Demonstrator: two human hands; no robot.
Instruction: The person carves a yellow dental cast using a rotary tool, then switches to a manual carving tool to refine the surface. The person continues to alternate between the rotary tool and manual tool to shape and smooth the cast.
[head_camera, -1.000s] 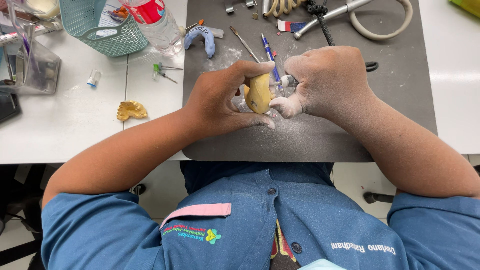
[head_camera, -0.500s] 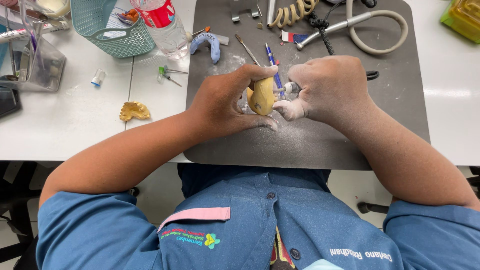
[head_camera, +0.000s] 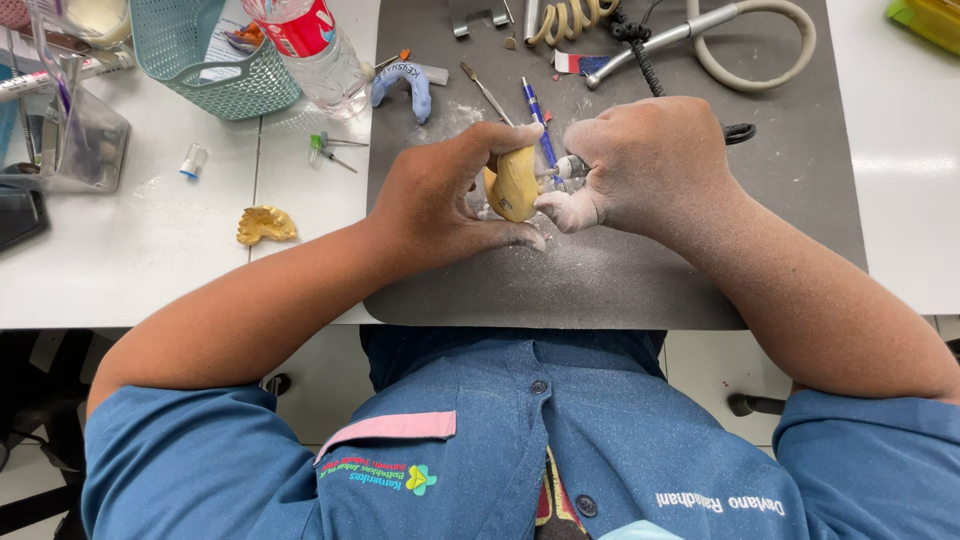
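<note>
A yellow dental cast (head_camera: 514, 184) is held up just above the dark grey mat (head_camera: 640, 280) near the middle of the worktop (head_camera: 130, 260), clasped by the left hand (head_camera: 440, 195), whose fingers are curled tightly around its left side and top. The right hand (head_camera: 650, 160) is closed into a fist around a small rotary handpiece (head_camera: 565, 167), of which only the metal tip is seen, pressed against the cast's right edge. Both hands are dusted with pale powder, and a spread of the same white dust is seen on the mat beneath and in front of them, so a good deal of trimming is judged to be done already. The tool is set against the cast, so the shaping is judged to be unfinished; how much remains cannot be told, since the worked face is hidden by the fingers. A 2nd yellow cast piece (head_camera: 265, 224) lies well apart on the white worktop to the left. A blue impression tray (head_camera: 402, 88), a blue pen (head_camera: 535, 115), a plastic bottle (head_camera: 312, 45) and a teal basket (head_camera: 215, 55) are seen beyond the hands
</note>
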